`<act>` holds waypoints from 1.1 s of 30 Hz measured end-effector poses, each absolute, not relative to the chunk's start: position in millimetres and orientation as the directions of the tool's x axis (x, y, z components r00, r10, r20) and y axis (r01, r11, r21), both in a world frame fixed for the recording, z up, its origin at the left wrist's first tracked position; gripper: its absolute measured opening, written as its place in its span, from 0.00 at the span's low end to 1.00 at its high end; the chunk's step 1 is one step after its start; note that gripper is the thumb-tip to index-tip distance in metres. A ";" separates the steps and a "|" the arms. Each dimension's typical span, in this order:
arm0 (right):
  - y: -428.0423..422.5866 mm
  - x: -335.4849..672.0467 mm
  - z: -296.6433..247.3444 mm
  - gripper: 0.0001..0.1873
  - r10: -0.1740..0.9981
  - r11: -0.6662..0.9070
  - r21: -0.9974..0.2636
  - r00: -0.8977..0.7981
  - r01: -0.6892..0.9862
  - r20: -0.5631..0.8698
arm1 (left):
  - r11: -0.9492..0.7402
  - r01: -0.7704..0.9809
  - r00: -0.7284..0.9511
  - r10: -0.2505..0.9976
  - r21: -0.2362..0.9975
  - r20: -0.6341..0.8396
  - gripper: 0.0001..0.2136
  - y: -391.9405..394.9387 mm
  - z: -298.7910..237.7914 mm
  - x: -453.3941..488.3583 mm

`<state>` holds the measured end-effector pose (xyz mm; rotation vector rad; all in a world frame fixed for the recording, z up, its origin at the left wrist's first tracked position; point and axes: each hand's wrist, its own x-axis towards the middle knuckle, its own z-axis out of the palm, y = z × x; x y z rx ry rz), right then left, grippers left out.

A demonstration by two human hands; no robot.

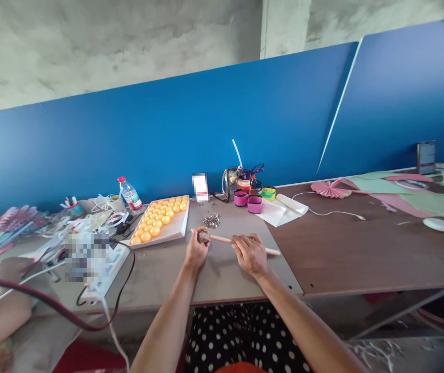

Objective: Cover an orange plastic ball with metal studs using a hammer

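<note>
Near the front edge of the table, my left hand (196, 252) has its fingers closed around a small brownish, shiny round piece (203, 237) whose kind I cannot make out. That piece sits at the left end of a pale wooden stick (220, 239). My right hand (250, 254) wraps over the stick's middle, and the stick's other end sticks out to the right. Just beyond my left hand lies a small heap of shiny metal bits (212, 220). To its left is a white tray (186, 228) with rows of orange balls (155, 230).
Pink and yellow-green rolls (255, 204) and white paper (280, 211) lie behind my right hand. Left are a water bottle (130, 196), a power strip (107, 274), cables and another person's arm (2, 313). Pink and green sheets (396, 194) and a phone (426, 157) are far right.
</note>
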<state>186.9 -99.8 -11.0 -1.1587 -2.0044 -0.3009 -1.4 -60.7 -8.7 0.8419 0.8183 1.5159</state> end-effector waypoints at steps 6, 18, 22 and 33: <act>-99.3 186.7 -11.6 0.13 0.623 0.542 -0.163 -0.264 0.824 0.737 | -0.068 -0.636 -0.063 0.997 0.769 0.036 0.16 -59.2 -10.4 -3.8; -98.7 187.7 -12.7 0.13 0.625 0.536 -0.168 -0.255 0.827 0.738 | -0.009 -0.684 -0.027 1.000 0.730 -0.013 0.17 -58.5 -9.4 -7.2; -98.5 187.1 -12.9 0.12 0.628 0.539 -0.161 -0.268 0.827 0.731 | -0.026 -0.679 -0.024 1.000 0.734 0.013 0.17 -59.6 -7.7 -5.3; -100.1 186.7 -11.1 0.13 0.636 0.532 -0.170 -0.260 0.829 0.726 | -0.030 -0.635 -0.038 0.999 0.772 0.007 0.19 -60.3 -7.0 -1.7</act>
